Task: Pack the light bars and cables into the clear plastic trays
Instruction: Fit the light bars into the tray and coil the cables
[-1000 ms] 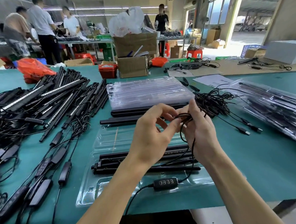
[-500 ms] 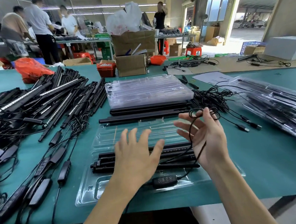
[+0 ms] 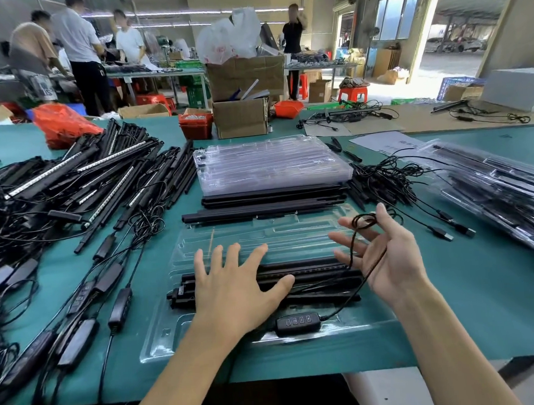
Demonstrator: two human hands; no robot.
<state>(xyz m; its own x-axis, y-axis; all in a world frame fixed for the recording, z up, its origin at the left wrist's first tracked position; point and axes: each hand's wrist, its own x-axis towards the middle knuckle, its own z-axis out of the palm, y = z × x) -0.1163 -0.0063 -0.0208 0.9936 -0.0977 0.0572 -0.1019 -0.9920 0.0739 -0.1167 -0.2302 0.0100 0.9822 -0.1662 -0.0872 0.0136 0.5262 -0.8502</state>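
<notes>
Head view: left hand (image 3: 233,292) has left cable coil since a second ago, now flat, fingers spread, palm down over black light bars (image 3: 309,274) in clear plastic tray (image 3: 161,338); right hand (image 3: 383,258) has opened from pinch, palm up, fingers straight, coiled black cable (image 3: 364,220) looped over index finger; cable runs down to inline controller (image 3: 297,321) lying in tray's near compartment; empty tray stack (image 3: 270,163) beyond
</notes>
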